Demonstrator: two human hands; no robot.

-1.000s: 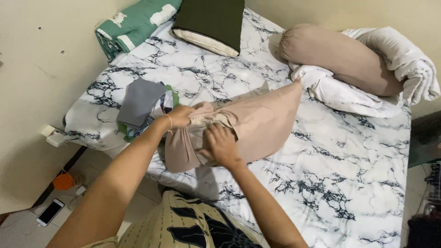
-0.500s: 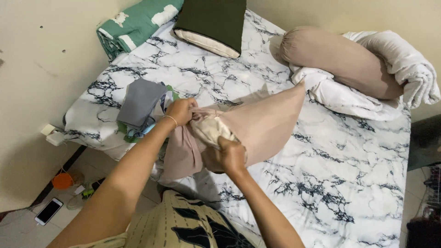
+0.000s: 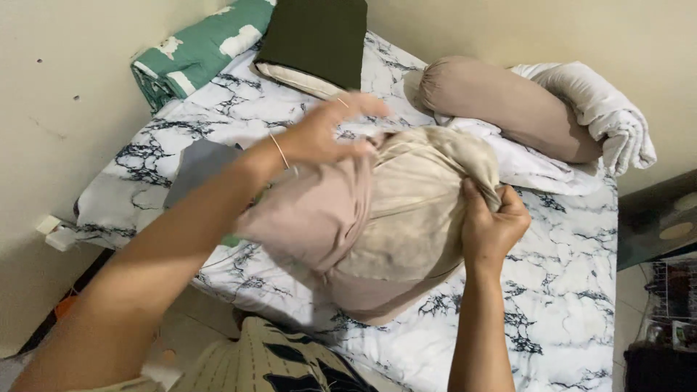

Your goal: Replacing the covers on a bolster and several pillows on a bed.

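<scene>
I hold a cream pillow (image 3: 414, 210) lifted above the bed, half out of a dusty-pink pillowcase (image 3: 312, 218). My right hand (image 3: 490, 225) grips the pillow's bare far corner. My left hand (image 3: 327, 134) is at the top of the pillowcase's bunched edge, fingers partly spread and blurred. The pillowcase hangs around the near half of the pillow. Both sit over the marble-print sheet (image 3: 552, 290).
A pink bolster (image 3: 501, 105) and a rolled white blanket (image 3: 602, 116) lie at the bed's far right. A dark green pillow (image 3: 312, 36) and a green patterned blanket (image 3: 196, 54) are at the head. Folded grey cloth (image 3: 196, 163) lies left. A wall (image 3: 58, 109) borders the bed's left side.
The pillow has risen off the bed and turned. My right hand moved from the near end to its far corner. My left hand rose, and much more cream pillow shows outside the case.
</scene>
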